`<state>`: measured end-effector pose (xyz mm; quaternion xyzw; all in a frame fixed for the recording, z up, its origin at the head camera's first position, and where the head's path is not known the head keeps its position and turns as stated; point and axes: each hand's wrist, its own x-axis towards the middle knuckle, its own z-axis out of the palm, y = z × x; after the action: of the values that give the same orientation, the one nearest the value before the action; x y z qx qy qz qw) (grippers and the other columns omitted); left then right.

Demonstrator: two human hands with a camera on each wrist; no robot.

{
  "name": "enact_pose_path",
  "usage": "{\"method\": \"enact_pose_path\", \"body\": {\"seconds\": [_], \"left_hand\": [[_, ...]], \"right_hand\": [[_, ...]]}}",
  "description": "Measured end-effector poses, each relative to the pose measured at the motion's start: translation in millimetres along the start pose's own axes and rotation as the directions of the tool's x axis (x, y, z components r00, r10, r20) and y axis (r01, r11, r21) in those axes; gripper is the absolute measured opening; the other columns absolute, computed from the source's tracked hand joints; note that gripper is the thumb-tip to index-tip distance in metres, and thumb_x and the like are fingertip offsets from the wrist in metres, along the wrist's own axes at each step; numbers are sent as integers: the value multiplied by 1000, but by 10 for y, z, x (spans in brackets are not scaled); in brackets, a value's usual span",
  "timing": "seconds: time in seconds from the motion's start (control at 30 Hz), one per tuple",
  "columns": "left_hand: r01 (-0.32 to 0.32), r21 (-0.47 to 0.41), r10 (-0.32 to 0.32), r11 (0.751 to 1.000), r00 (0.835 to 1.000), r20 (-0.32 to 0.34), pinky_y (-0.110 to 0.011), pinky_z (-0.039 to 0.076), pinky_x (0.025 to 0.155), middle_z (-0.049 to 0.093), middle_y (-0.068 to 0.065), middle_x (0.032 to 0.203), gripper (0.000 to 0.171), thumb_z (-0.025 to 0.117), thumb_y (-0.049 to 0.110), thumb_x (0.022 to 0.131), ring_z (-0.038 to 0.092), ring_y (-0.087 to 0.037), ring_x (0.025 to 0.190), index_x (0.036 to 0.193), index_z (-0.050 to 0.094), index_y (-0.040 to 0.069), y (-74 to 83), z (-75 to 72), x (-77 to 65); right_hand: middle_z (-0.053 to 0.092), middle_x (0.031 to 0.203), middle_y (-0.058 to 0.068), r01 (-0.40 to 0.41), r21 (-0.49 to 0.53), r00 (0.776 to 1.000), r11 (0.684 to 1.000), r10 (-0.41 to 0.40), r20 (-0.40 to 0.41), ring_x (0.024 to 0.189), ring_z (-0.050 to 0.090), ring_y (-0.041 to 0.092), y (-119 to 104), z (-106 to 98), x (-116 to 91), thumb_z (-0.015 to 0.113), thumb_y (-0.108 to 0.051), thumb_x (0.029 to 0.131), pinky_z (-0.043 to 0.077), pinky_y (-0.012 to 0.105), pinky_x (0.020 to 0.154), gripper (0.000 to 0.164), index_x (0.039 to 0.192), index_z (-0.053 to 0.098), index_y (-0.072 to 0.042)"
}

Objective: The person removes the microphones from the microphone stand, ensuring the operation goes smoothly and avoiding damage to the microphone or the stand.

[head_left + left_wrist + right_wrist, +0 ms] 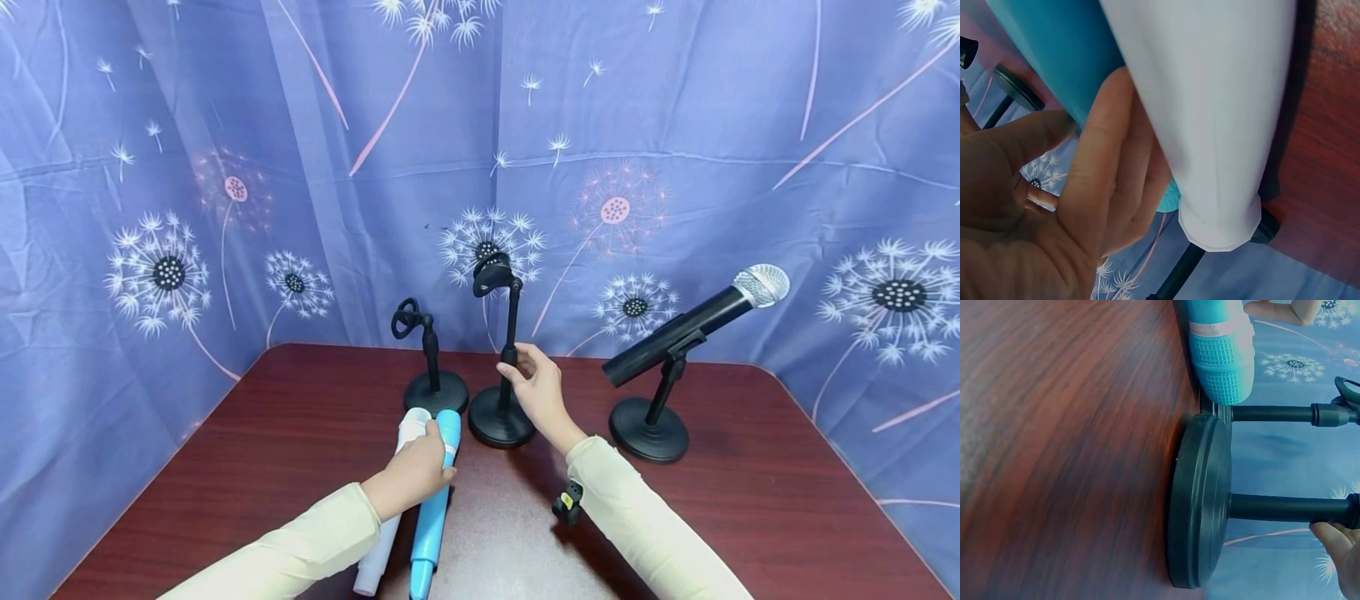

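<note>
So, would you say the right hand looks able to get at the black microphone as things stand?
Probably yes, though it would need freeing first: the right hand grips the middle stand, but nothing appears to block the way to the black microphone on its right.

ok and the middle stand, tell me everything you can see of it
The middle stand is all black, apparently plastic or coated metal. A round base with a stepped edge sits flat on the reddish-brown table. Its upright post has a thicker collar partway up and a clip on top, angled leftward in the head view and holding no microphone. It stands between two shorter stands, and the right hand grips it around the collar.
</note>
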<state>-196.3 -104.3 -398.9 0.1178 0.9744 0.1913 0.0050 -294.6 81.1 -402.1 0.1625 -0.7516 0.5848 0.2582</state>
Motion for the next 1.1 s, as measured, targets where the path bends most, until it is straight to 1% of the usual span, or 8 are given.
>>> {"method": "enact_pose_path", "body": {"seconds": [0.13, 0.33, 0.57, 0.7, 0.8, 0.97, 1.03, 1.1], "left_hand": [[-1, 13, 1, 1000, 1000, -3, -35, 50, 52, 60, -17, 66, 62, 77, 15, 80, 62, -28, 58, 119, 39, -17, 0, -3, 5], [-7, 23, 7, 1000, 1000, -2, -36, 51, 54, 61, -19, 69, 68, 77, 15, 80, 63, -28, 59, 123, 37, -20, 7, -23, 11], [19, 38, -19, 999, 1000, 0, -41, 54, 59, 63, -22, 74, 76, 76, 18, 82, 66, -32, 68, 131, 34, -21, 25, -71, 22], [-17, 78, 19, 997, 999, -27, -39, 53, 55, 61, -18, 66, 74, 76, 19, 82, 65, -30, 63, 130, 35, -22, 19, -121, 36], [-39, 82, 41, 996, 999, -33, -39, 54, 56, 62, -19, 69, 72, 74, 19, 84, 66, -31, 65, 129, 37, -23, 16, -169, 48], [-32, 71, 34, 997, 999, -36, -45, 55, 65, 66, -27, 92, 68, 74, 21, 85, 67, -38, 79, 127, 43, -21, 11, -246, 91], [-19, 80, 22, 997, 999, -36, -45, 55, 63, 66, -28, 96, 65, 73, 23, 85, 67, -39, 78, 126, 46, -20, 8, -282, 115], [-8, 84, 12, 996, 999, -42, -42, 54, 57, 66, -26, 94, 59, 72, 24, 86, 67, -36, 72, 122, 51, -17, 4, -322, 141]], "right_hand": [[70, 92, 16, -2, 3, 1000, 1000, 2, 3, 86, 69, 29, 4, 1, 2, 75, 2, 80, 55, 36, 76, 27, 106, 66, 3], [70, 93, 18, -4, -3, 1000, 1000, 4, 12, 88, 69, 31, -11, 1, 6, 74, 1, 81, 55, 39, 77, 28, 107, 65, 5], [67, 92, 27, 2, 14, 1000, 1000, -2, 23, 87, 67, 40, -333, -53, -33, 71, 8, 81, 54, 47, 78, 27, 105, 63, 12], [66, 93, 30, 10, 14, 1000, 1000, -10, 22, 88, 66, 42, -415, -64, -39, 70, 9, 81, 53, 49, 79, 26, 105, 61, 14], [66, 93, 30, -3, 21, 1000, 1000, 3, 21, 88, 67, 42, -393, -56, -23, 70, 10, 81, 53, 49, 80, 27, 106, 62, 14], [68, 93, 27, -3, 30, 1000, 1000, 3, 3, 89, 67, 40, -127, 1, 42, 71, 9, 80, 53, 49, 80, 29, 108, 63, 11], [68, 94, 25, -8, 29, 1000, 1000, 8, -4, 90, 68, 38, -21, 25, 67, 72, 6, 81, 53, 48, 80, 29, 109, 64, 9], [69, 95, 22, -16, 23, 1000, 1000, 16, -8, 90, 68, 35, 25, 38, 83, 73, 4, 81, 53, 45, 81, 30, 110, 65, 6]]}}
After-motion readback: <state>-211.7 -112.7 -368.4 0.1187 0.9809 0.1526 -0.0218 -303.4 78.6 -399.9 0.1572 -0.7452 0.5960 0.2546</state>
